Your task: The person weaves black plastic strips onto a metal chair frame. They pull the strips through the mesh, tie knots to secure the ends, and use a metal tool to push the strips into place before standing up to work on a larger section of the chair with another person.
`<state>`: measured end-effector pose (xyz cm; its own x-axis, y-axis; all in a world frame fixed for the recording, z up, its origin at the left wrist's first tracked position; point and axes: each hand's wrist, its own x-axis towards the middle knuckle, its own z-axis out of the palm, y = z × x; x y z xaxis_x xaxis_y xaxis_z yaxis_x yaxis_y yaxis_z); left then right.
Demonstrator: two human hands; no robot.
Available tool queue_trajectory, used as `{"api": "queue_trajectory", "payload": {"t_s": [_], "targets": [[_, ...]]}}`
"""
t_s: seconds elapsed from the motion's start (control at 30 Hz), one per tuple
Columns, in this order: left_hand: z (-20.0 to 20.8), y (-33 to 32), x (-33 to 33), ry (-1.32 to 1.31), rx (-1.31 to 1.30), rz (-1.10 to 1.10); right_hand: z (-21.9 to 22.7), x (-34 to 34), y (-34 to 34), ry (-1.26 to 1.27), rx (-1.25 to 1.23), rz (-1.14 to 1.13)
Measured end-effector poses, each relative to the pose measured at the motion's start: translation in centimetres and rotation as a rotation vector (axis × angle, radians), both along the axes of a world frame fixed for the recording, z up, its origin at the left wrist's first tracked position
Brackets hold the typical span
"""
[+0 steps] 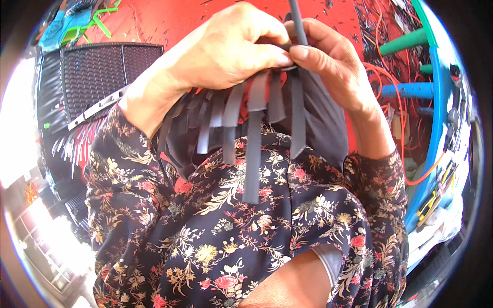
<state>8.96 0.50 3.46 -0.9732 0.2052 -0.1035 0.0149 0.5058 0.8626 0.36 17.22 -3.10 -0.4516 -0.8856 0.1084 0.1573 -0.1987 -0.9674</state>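
The right hand [334,61] pinches a grey strip [298,25] under its thumb; the strip's upper part rises past the fingers. The left hand [226,51] is close beside it, thumb and fingers drawn together; their exact hold cannot be told. Loose strips [252,154] hang below, before a floral shirt [221,231].

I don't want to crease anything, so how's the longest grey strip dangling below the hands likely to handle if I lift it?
The longest grey strip is probably light, since it looks thin and narrow. It likely bends with a little spring, as it runs nearly straight in front of the floral shirt. Its smooth-looking face may be slightly slippery.
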Motion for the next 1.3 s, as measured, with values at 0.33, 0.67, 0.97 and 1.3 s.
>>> {"api": "queue_trajectory", "payload": {"t_s": [0.33, 0.67, 0.97, 1.3], "targets": [[0.6, -0.4, 0.0, 0.033, 0.029, -0.108, 1.1, 0.0, 0.5, 0.124, 0.074, 0.043], [0.2, -0.2, -0.2, -0.041, 0.076, -0.072, 0.3, 0.3, 0.9, -0.057, 0.012, -0.018], [-1.1, -1.8, -0.8, -0.160, 0.227, 0.062, -3.6, 1.1, 2.4, -0.077, -0.184, -0.462], [1.6, -3.4, -3.7, -0.278, 0.255, 0.108, -2.2, 1.0, 0.4, -0.090, -0.246, -0.549]]}}
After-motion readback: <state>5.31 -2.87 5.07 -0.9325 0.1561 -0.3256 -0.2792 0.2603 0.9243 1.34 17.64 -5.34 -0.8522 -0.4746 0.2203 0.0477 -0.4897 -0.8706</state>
